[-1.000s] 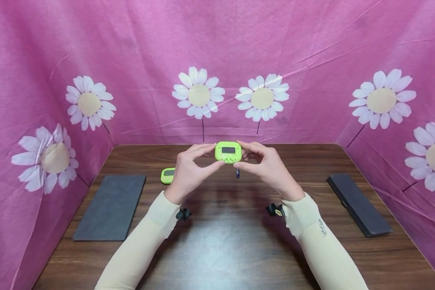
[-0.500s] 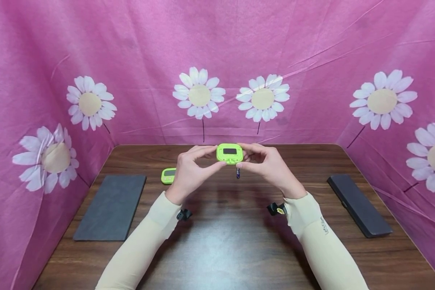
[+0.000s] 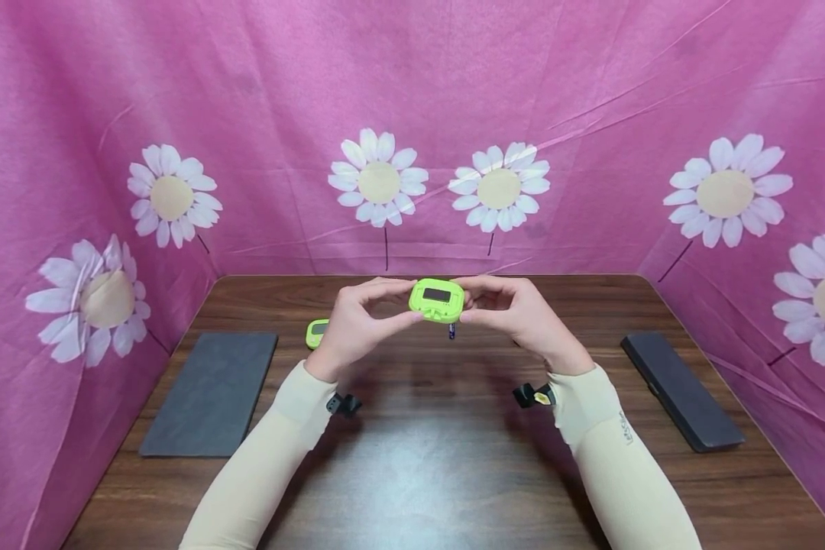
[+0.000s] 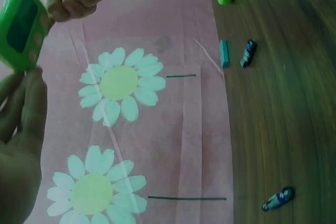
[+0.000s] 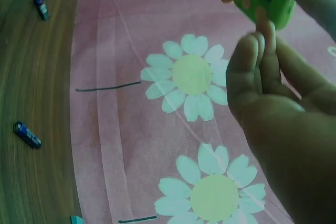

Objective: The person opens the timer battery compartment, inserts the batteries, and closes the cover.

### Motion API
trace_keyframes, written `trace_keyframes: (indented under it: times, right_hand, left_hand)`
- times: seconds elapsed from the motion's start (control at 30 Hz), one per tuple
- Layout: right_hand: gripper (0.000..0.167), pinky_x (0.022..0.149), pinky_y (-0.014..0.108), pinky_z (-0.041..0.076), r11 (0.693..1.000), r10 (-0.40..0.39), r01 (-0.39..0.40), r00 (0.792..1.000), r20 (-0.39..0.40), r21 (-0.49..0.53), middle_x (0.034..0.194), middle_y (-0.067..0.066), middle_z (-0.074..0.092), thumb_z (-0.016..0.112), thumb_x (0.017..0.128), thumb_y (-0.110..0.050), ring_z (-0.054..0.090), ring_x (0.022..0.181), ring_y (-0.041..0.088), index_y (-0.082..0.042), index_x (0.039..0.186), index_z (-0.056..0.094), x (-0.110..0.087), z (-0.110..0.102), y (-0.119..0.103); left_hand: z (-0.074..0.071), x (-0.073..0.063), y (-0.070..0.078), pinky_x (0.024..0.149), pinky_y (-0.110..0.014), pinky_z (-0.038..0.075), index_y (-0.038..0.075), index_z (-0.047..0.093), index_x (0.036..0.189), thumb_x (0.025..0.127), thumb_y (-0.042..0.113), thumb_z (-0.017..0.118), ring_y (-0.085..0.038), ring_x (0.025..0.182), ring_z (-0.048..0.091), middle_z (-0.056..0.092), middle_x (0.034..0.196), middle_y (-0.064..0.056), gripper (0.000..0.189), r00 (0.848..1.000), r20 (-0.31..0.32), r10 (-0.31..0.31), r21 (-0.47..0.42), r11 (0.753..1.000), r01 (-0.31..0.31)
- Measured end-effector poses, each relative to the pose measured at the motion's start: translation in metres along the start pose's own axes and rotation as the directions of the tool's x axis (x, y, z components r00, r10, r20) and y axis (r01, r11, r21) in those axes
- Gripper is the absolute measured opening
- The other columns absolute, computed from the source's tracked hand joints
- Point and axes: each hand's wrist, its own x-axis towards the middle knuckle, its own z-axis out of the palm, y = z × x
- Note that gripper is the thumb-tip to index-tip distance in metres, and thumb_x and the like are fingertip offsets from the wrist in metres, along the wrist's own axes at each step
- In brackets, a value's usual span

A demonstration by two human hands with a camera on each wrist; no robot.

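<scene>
Both hands hold a lime-green digital timer (image 3: 437,300) above the far part of the table. Its back, with a dark rectangle, faces the head camera; the screen and pinkish buttons show on the timer (image 4: 22,27) in the left wrist view. My left hand (image 3: 357,325) pinches its left end between thumb and fingers. At the opposite end, my right hand (image 3: 522,317) grips it the same way. Below the timer lies a dark battery (image 3: 452,331), partly hidden. A second green timer (image 3: 315,334) rests on the table, partly covered by my left hand.
A dark grey flat pad (image 3: 209,393) lies at the left, and a long black case (image 3: 682,389) at the right. In the left wrist view, a battery (image 4: 248,53), another battery (image 4: 278,199) and a small teal block (image 4: 224,53) appear. A pink flowered curtain (image 3: 426,69) surrounds the table.
The held timer has come slightly down and to the right, tilting a little. My right hand has shifted right with it. My left hand now covers more of the second timer.
</scene>
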Motion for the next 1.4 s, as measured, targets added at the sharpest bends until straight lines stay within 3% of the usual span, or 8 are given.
trace_keyframes:
  times: [0.1, 0.23, 0.43, 0.6, 0.77, 0.93, 1.17, 1.4]
  right_hand:
    - [0.052, 0.086, 0.024, 0.067, 0.999, -0.005, 0.003, 0.998, 0.066, 0.039, 0.117, -0.004, 0.084, 0.084, 0.094, 0.004, 0.077, 0.097, 0.011, 0.006, 0.144, 0.070, -0.002, -0.003, -0.002]
    - [0.051, 0.087, 0.025, 0.067, 0.999, -0.019, 0.015, 0.997, 0.079, 0.043, 0.121, -0.005, 0.084, 0.084, 0.095, 0.003, 0.078, 0.098, 0.011, 0.007, 0.144, 0.070, -0.002, -0.004, -0.002]
    - [0.048, 0.080, 0.020, 0.063, 1.000, -0.013, 0.013, 0.995, -0.101, -0.005, 0.105, -0.008, 0.083, 0.089, 0.094, -0.002, 0.073, 0.090, 0.009, -0.001, 0.140, 0.076, 0.002, 0.009, 0.001]
    - [0.048, 0.078, 0.017, 0.061, 1.000, -0.006, -0.003, 0.965, -0.264, -0.030, 0.097, -0.010, 0.079, 0.092, 0.092, -0.006, 0.071, 0.088, 0.007, -0.008, 0.139, 0.079, 0.003, 0.029, -0.001]
    - [0.045, 0.076, 0.016, 0.059, 0.998, -0.001, -0.024, 0.920, -0.392, -0.059, 0.096, -0.006, 0.078, 0.096, 0.090, -0.015, 0.070, 0.086, 0.008, -0.014, 0.133, 0.083, 0.002, 0.048, -0.004]
    - [0.041, 0.075, 0.017, 0.059, 0.990, -0.056, -0.007, 0.895, -0.443, -0.139, 0.099, 0.005, 0.080, 0.098, 0.089, -0.021, 0.070, 0.086, 0.011, -0.016, 0.127, 0.085, 0.002, 0.058, -0.003]
    - [0.038, 0.075, 0.017, 0.059, 0.989, -0.051, -0.005, 0.927, -0.373, -0.147, 0.102, 0.008, 0.082, 0.094, 0.093, -0.018, 0.072, 0.087, 0.009, -0.015, 0.129, 0.085, 0.001, 0.055, -0.005]
    - [0.053, 0.082, 0.018, 0.062, 0.993, -0.005, -0.020, 0.979, -0.204, -0.119, 0.108, 0.007, 0.079, 0.092, 0.092, -0.007, 0.073, 0.094, 0.008, -0.009, 0.143, 0.077, 0.000, 0.036, -0.008]
  left_hand:
    - [-0.001, -0.001, 0.002, 0.101, -0.050, 0.068, -0.001, 0.081, 0.131, 0.085, -0.008, 0.093, -0.014, 0.104, 0.080, 0.082, 0.126, -0.021, 0.048, 0.997, 0.073, -0.006, -0.104, 0.994, 0.014]
    - [0.000, 0.000, 0.002, 0.095, -0.038, 0.070, -0.001, 0.079, 0.135, 0.088, -0.008, 0.090, -0.013, 0.106, 0.080, 0.081, 0.130, -0.022, 0.048, 0.996, 0.088, -0.035, -0.151, 0.987, 0.048]
    - [0.005, 0.001, 0.000, 0.097, -0.031, 0.068, 0.009, 0.084, 0.130, 0.094, 0.005, 0.090, -0.010, 0.117, 0.078, 0.084, 0.130, -0.012, 0.037, 0.996, -0.045, -0.075, -0.085, 0.994, 0.071]
    - [0.006, 0.002, -0.002, 0.103, -0.028, 0.066, 0.007, 0.084, 0.129, 0.097, 0.008, 0.088, -0.008, 0.121, 0.078, 0.083, 0.132, -0.013, 0.032, 0.983, -0.157, -0.095, -0.072, 0.994, 0.085]
    - [0.007, 0.002, -0.001, 0.103, -0.031, 0.066, 0.007, 0.079, 0.138, 0.099, 0.009, 0.086, -0.021, 0.117, 0.079, 0.081, 0.134, -0.014, 0.039, 0.985, -0.142, -0.095, -0.003, 0.995, 0.096]
    - [0.010, 0.001, -0.002, 0.109, -0.044, 0.065, 0.010, 0.073, 0.149, 0.089, 0.017, 0.097, -0.028, 0.123, 0.077, 0.079, 0.139, -0.008, 0.065, 0.987, -0.124, -0.103, 0.095, 0.989, 0.116]
    - [0.010, 0.001, -0.005, 0.101, -0.045, 0.068, 0.013, 0.074, 0.148, 0.085, 0.019, 0.100, -0.020, 0.122, 0.078, 0.080, 0.140, -0.005, 0.068, 0.978, -0.165, -0.125, 0.108, 0.984, 0.144]
    - [0.003, 0.000, -0.004, 0.105, -0.048, 0.067, 0.010, 0.076, 0.145, 0.086, 0.010, 0.097, -0.017, 0.112, 0.077, 0.083, 0.124, -0.011, 0.063, 0.990, -0.047, -0.131, 0.023, 0.991, 0.133]
